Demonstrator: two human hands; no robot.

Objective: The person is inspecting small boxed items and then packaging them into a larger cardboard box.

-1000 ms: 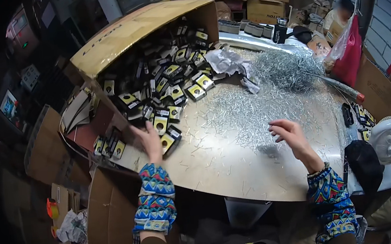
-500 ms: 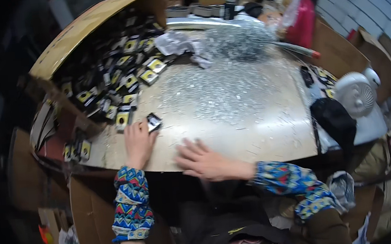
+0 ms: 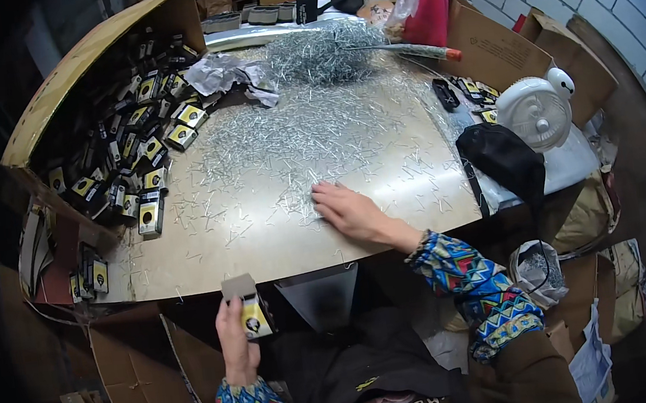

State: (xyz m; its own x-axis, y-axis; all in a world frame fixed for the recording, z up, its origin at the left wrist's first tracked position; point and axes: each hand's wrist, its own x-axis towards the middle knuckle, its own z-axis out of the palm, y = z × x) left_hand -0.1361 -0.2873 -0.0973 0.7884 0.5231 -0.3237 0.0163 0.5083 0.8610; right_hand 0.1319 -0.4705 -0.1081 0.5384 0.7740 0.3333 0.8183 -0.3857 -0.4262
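Below the table's front edge, my left hand (image 3: pixel 235 338) grips a small black and yellow cardboard box (image 3: pixel 255 317) whose top flap stands up. My right hand (image 3: pixel 349 213) lies palm down on the table (image 3: pixel 281 253), fingers stretched out, touching the near side of a spread of thin silvery bent wire pieces (image 3: pixel 285 138). Whatever is under its palm is hidden. A grey chute-like piece (image 3: pixel 320 296) hangs under the table edge between my hands.
At the left, an open carton (image 3: pixel 101 71) lies on its side, full of similar small boxes (image 3: pixel 149 212). Crumpled paper (image 3: pixel 227 76) and a tangled wire heap (image 3: pixel 323 50) are at the back. A white fan (image 3: pixel 536 116) and a black cloth bag (image 3: pixel 501 157) stand right.
My left hand has moved off the tabletop toward me with the box, whose flap now stands up. My right hand has slid forward and right onto the wire pieces. The view has shifted right.
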